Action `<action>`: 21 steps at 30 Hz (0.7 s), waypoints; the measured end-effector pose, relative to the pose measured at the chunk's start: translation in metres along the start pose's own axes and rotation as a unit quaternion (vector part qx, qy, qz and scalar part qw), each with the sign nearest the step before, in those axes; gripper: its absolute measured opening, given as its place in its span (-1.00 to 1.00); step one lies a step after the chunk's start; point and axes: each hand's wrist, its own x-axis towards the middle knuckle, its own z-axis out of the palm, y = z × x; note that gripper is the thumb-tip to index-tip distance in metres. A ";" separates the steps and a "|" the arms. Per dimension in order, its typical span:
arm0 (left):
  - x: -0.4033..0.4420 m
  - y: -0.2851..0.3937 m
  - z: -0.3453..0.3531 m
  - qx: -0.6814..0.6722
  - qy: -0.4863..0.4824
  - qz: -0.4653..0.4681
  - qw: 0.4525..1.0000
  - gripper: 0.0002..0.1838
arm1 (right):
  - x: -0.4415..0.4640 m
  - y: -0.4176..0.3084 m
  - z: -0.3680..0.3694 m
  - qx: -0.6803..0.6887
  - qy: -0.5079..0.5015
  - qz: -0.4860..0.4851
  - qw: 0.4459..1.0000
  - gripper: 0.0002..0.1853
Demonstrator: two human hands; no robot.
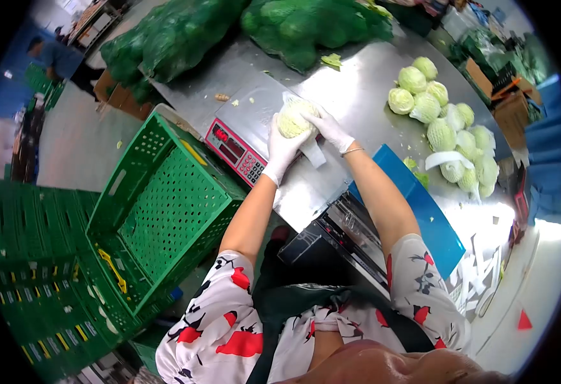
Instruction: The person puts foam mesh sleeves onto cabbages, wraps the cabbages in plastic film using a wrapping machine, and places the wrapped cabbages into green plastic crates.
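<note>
I have one pale green cabbage (296, 120) between my two white-gloved grips, so it lies right inside my hold, over the plate of a scale (232, 150) with a red front. My left grip (282, 148) is curled against it from seven o'clock, and my right grip (329, 130) closes on it from about three, with fingers laid over its upper side. Neither stands wide; both are bent round the cabbage. I cannot tell whether its underside touches the plate. A white strip (313, 153) hangs down at five o'clock, just below my hands.

From the cabbage, the scale's display and keys sit at eight o'clock, and farther out that way is a green crate (165, 211) with a perforated bottom. At three o'clock, well apart from me across the metal surface (364, 109), lies a heap of cabbages (450, 131), several in white netting. A blue tray (415, 214) sits at four, beside my right forearm. A scrap of leaf (332, 60) lies at one o'clock, and behind it at twelve is a green net sack (319, 29), with another sack (178, 38) at ten
</note>
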 end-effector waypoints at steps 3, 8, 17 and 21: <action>-0.023 0.033 0.021 -0.093 -0.087 0.018 0.992 0.03 | -0.057 -0.043 -0.020 -0.060 0.089 -0.015 0.994 -0.35; -0.109 0.097 0.113 -0.054 -0.307 -0.044 0.949 0.04 | -0.247 -0.084 -0.073 -0.106 0.355 0.047 0.928 -0.43; -0.193 0.089 0.209 0.173 -0.473 0.158 0.849 0.02 | -0.410 -0.033 -0.098 -0.092 0.569 0.088 0.812 -0.39; -0.172 0.103 0.141 0.229 -0.409 0.255 0.846 -0.07 | -0.456 -0.027 -0.079 -0.326 0.654 0.036 0.682 -0.31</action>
